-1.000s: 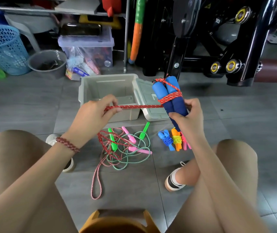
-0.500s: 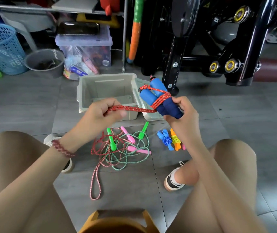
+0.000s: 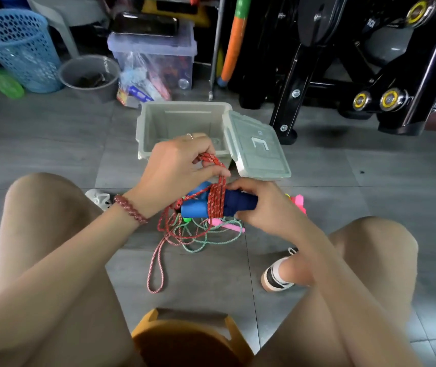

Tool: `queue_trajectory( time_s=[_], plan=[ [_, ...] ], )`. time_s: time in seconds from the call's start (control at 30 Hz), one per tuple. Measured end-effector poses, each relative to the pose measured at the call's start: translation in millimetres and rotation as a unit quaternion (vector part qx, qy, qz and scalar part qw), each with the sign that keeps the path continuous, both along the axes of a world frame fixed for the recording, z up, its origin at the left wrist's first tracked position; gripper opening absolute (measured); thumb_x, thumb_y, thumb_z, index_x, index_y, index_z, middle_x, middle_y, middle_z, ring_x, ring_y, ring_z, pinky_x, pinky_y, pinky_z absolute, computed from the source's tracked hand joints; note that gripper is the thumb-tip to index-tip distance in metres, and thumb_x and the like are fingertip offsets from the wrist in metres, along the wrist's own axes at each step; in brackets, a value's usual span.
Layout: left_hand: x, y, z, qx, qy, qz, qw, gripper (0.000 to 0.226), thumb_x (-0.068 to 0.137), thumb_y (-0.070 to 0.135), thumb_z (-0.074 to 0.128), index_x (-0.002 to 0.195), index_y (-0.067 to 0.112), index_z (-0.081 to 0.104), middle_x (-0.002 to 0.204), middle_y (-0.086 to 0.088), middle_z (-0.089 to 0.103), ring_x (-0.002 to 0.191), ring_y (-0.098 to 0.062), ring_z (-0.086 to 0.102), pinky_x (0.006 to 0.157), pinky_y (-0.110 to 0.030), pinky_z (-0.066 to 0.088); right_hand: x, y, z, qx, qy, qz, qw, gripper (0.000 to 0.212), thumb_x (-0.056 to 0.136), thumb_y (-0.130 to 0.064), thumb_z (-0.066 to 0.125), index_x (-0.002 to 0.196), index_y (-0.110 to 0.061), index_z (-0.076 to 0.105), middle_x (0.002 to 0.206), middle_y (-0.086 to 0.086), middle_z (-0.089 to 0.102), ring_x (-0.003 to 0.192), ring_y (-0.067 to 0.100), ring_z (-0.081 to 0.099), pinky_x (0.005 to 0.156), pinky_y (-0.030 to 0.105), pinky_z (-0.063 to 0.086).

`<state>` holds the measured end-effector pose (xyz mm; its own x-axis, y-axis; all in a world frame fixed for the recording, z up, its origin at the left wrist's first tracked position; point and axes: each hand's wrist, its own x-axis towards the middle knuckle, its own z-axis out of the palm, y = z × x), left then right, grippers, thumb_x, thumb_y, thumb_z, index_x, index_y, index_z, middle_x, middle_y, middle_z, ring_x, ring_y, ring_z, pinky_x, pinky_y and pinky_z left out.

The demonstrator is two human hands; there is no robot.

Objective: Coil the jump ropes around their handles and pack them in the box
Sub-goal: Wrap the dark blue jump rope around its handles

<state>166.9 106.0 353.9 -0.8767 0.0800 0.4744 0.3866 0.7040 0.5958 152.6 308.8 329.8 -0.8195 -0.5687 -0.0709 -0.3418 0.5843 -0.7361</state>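
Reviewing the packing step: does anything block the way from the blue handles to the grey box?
Nothing visible does. The box stands open just beyond the blue handles, its lid swung aside to the right. Only the left hand, holding the red rope, overlaps its near rim.

Appears to be a home gym corner doubling as storage, laid with a grey tiled floor (image 3: 52, 144). From 12 to 2 o'clock, backed by a black weight machine (image 3: 370, 83) with thick angled beams and yellow-ringed pivot bolts. At 12 o'clock, just beside it, an orange and green padded pole (image 3: 234, 35) standing upright. At 11 o'clock, household clutter: a clear lidded storage bin (image 3: 155, 56) stuffed with packets, and a grey bucket (image 3: 89, 75). At 10 o'clock, a blue perforated laundry basket (image 3: 18, 49) and a white plastic chair (image 3: 79, 7). At 6 o'clock, an orange plastic stool (image 3: 185, 340).
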Motion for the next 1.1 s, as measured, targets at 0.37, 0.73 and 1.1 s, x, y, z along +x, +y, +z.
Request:
queue_trajectory(
  time_s=[0.37, 0.73, 1.1],
  plan=[
    [-27, -12, -22, 0.026, -0.178, 0.006, 0.984, 0.045, 0.055, 0.055, 0.079, 0.053, 0.021, 0.049, 0.05, 0.008, 0.045, 0.05, -0.007, 0.035, 0.052, -0.024, 0.031, 13, 10, 15, 0.033, -0.057, 0.092, 0.994, 0.073, 0.079, -0.008, 0.068, 0.123, -0.052, 0.03, 0.111, -0.019, 0.062, 0.099, -0.003, 0.059, 0.088, 0.02, 0.047],
    [-47, -41, -42, 0.068, -0.272, -0.094, 0.955, 0.043, 0.084, 0.047, 0.062, 0.057, 0.015, 0.051, 0.055, -0.001, 0.035, 0.053, -0.01, 0.031, 0.052, -0.027, 0.025, 0, 44, 25, -0.343, -0.119, -0.061, 0.93, 0.071, 0.072, 0.008, 0.06, 0.134, -0.023, 0.047, 0.134, -0.01, 0.056, 0.126, 0.012, 0.05, 0.101, 0.027, 0.042],
    [-21, -29, -37, -0.017, -0.21, -0.116, 0.971, 0.023, 0.092, 0.031, 0.057, 0.078, 0.05, 0.054, 0.062, 0.012, 0.056, 0.054, -0.008, 0.049, 0.057, -0.03, 0.041, -9, 56, 23, -0.467, -0.17, -0.351, 0.794, 0.037, 0.085, 0.008, 0.055, 0.119, -0.004, 0.061, 0.081, 0.007, 0.07, 0.067, 0.022, 0.065, 0.058, 0.032, 0.056]
  ],
)
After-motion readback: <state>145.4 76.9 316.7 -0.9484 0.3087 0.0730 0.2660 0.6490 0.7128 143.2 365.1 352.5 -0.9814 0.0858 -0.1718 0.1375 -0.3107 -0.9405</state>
